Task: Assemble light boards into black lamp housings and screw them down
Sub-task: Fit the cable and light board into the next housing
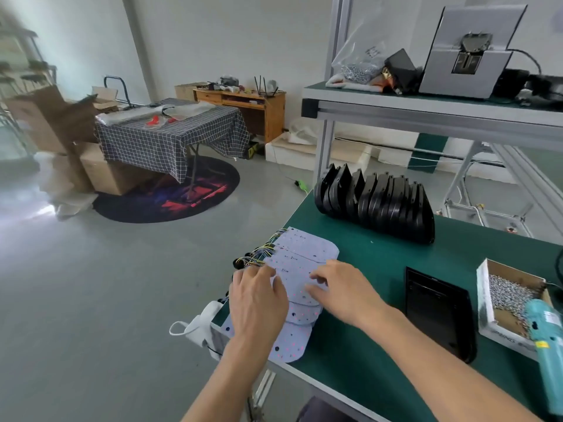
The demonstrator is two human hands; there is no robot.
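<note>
My left hand (259, 303) and right hand (344, 290), fingers loosely bent, rest on the light boards (300, 263) stacked at the bench's (350, 360) left edge; grip unclear. One housing (435, 312) flat mid-bench, housing row (374, 199) at back edge, screw box (505, 300) and teal driver (545, 345) right.

We see a bright, evenly daylit room with soft, faint shadows. Pale glare washes the floor (36, 208) at left, where the edge smears and blurs. Wide-angle distortion bends the shelf frame (329, 86); the centre stays fairly sharp.
</note>
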